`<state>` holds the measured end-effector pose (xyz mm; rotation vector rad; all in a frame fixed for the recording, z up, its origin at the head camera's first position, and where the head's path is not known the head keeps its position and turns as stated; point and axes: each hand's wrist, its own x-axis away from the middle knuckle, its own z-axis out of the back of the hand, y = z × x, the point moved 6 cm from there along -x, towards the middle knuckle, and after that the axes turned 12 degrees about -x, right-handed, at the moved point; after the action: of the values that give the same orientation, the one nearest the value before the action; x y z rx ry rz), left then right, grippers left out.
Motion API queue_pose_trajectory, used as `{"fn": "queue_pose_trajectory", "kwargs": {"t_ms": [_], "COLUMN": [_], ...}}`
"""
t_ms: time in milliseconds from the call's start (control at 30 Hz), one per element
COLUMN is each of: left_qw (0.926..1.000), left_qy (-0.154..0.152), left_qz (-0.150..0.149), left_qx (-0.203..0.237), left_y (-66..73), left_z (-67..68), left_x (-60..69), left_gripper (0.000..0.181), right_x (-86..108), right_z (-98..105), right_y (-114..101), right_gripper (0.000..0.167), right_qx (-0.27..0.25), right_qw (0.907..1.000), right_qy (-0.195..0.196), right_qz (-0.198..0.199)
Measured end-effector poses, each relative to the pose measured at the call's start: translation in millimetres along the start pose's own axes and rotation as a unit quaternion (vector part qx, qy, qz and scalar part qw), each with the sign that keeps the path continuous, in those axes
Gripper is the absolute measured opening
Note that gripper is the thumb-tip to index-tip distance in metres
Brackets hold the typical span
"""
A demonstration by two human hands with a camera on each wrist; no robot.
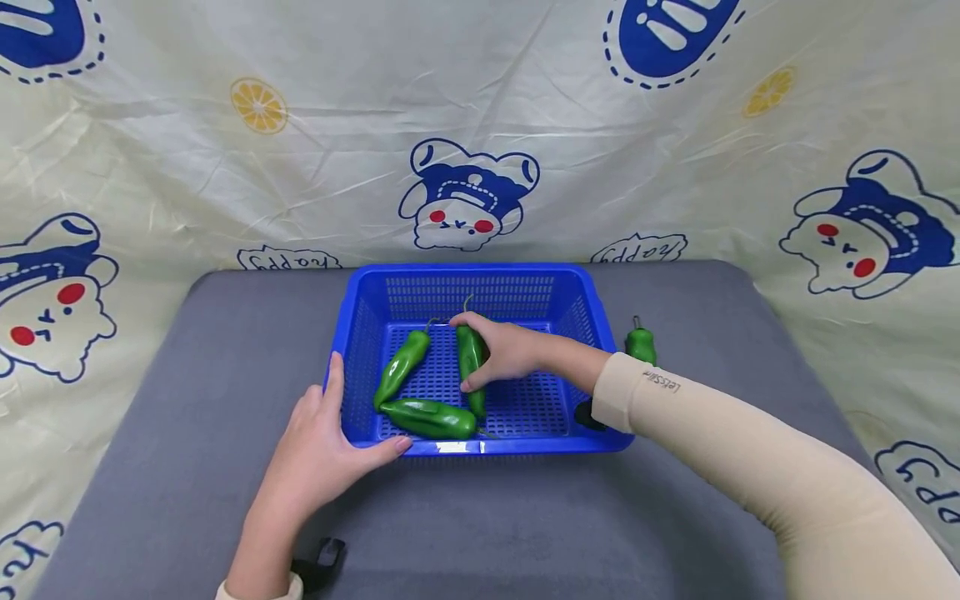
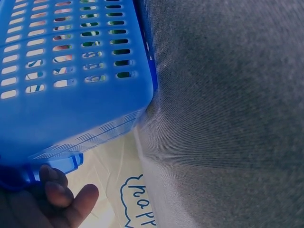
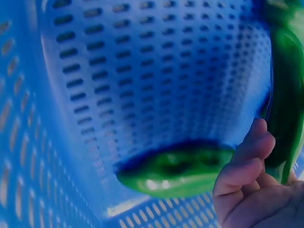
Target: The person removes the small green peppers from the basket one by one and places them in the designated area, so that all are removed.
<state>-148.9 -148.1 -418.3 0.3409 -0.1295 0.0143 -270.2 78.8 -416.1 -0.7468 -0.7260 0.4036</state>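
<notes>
A blue plastic basket (image 1: pixel 592 333) with slotted walls stands on the table. Inside it, my right hand (image 1: pixel 506 346) pinches a long green chili pepper (image 1: pixel 471 354) between thumb and fingers. The right wrist view shows this pepper (image 3: pixel 287 90) upright beside my curled fingers. Two more green peppers lie in the basket: one slanted (image 1: pixel 403 367) at the left, one crosswise (image 1: pixel 427 418) along the front wall. My left hand (image 1: pixel 318 446) rests at the front left corner, its thumb stretched to the front rim and its index finger straight against the left side.
Right of the basket, another green pepper (image 1: pixel 641 343) lies on the grey tabletop (image 1: pixel 247 358), partly behind my right sleeve. A pale printed cloth (image 1: pixel 337 167) hangs behind and at both sides of the table. Black straps show at my wrists.
</notes>
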Motion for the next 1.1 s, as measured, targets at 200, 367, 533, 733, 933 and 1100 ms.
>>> {"fn": "queue_pose_trajectory", "kwargs": {"t_ms": [200,367,533,733,933,1100], "left_qw": [0.9999,0.9997,0.9997,0.9998,0.9998,0.9998], "left_qy": [-0.004,-0.007,0.003,0.003,0.004,0.002], "left_qz": [-0.008,-0.008,-0.011,-0.014,-0.017,-0.018], "left_qx": [0.010,0.022,0.020,0.012,0.012,0.013], "left_y": [0.9,0.8,1.0,2.2,2.5,3.1], "left_z": [-0.1,0.9,2.0,3.0,3.4,4.2], "left_x": [-0.1,0.4,1.0,1.0,1.1,1.1], "left_gripper": [0.138,0.137,0.136,0.136,0.136,0.136], "right_x": [12.8,26.2,45.5,73.9,99.1,123.3], "right_z": [18.7,30.6,42.8,60.2,78.1,97.2], "right_y": [-10.0,-16.7,-22.4,-20.1,-5.8,14.0], "right_gripper": [0.092,0.091,0.091,0.094,0.094,0.095], "right_qx": [-0.010,-0.039,-0.072,-0.098,-0.122,-0.118], "right_qw": [0.9992,0.9969,0.9922,0.9877,0.9847,0.9842], "right_qy": [0.030,0.043,0.055,0.073,0.074,0.097], "right_qz": [0.026,0.052,0.086,0.098,0.100,0.088]}}
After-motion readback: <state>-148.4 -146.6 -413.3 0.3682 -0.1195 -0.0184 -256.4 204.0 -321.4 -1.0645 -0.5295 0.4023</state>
